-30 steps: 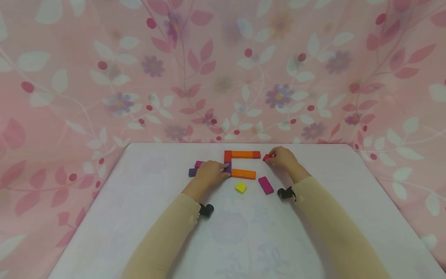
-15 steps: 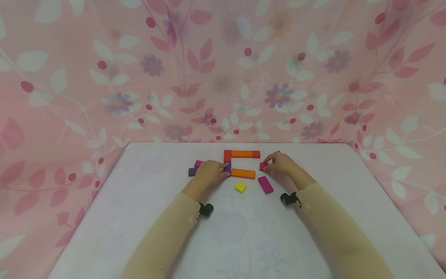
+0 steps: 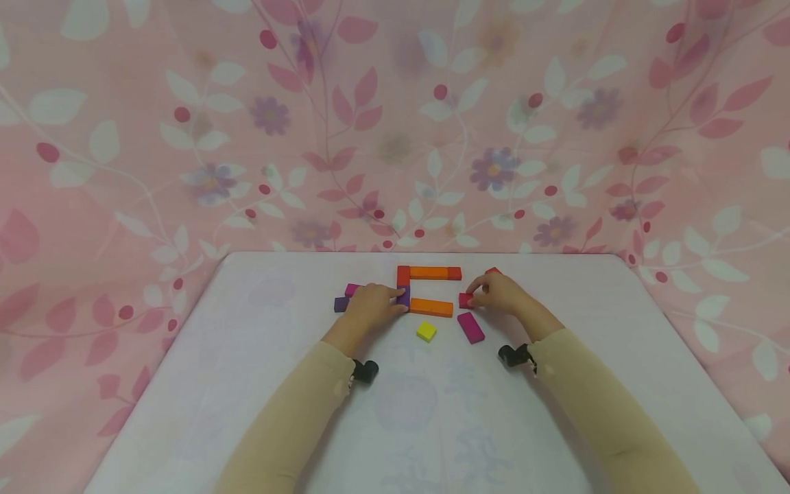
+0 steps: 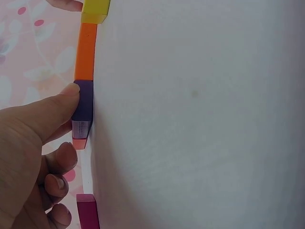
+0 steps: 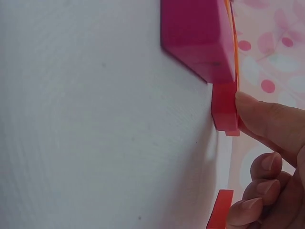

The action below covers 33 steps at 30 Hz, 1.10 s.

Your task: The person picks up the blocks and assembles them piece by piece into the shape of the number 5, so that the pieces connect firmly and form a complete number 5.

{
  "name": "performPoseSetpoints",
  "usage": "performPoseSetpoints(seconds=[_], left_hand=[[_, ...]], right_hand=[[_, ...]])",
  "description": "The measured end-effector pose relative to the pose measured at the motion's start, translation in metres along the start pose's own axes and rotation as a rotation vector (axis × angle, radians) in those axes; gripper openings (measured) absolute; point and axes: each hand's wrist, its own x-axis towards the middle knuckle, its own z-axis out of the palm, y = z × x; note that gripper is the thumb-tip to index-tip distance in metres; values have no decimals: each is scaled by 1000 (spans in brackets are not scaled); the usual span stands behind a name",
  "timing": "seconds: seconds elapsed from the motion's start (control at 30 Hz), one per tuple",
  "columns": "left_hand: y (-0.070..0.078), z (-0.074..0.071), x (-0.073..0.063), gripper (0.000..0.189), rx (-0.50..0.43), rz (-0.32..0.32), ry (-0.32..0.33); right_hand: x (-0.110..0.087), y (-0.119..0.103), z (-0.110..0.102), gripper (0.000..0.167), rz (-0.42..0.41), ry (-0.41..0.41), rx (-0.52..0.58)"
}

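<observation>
My left hand (image 3: 372, 305) pinches a purple block (image 3: 403, 298) between thumb and index finger; the left wrist view shows the thumb (image 4: 66, 98) against its near face. A red-orange block (image 3: 403, 276) continues the purple one away from me. Two orange bars run rightward from this column: the far bar (image 3: 428, 273), capped by a red-orange block (image 3: 455, 274), and the near bar (image 3: 431, 307). My right hand (image 3: 500, 295) holds a small red block (image 3: 465, 300) by thumb and index finger, just right of the near bar's end. Its other fingers are curled in the right wrist view.
A yellow block (image 3: 426, 332) and a magenta block (image 3: 471, 328) lie nearer me. Beside my left hand are another magenta block (image 3: 353, 290) and a dark purple one (image 3: 341, 304), both partly hidden. Another red block (image 3: 492, 270) peeks out behind my right hand.
My right hand has brought the small red block toward me and slightly left, from near the far bar's end to beside the near bar. The left hand stays in place.
</observation>
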Motion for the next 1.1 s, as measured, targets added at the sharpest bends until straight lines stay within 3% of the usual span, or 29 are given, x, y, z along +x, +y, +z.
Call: performPoseSetpoints(seconds=[0.73,1.1], left_hand=[[-3,4,3,58,-40,-8,-2],[-4,5,6,53,-4,19,11]], right_hand=[[-12,-5,5,26,33,-68,48],[-15,-10,8,25,12,-68,37]])
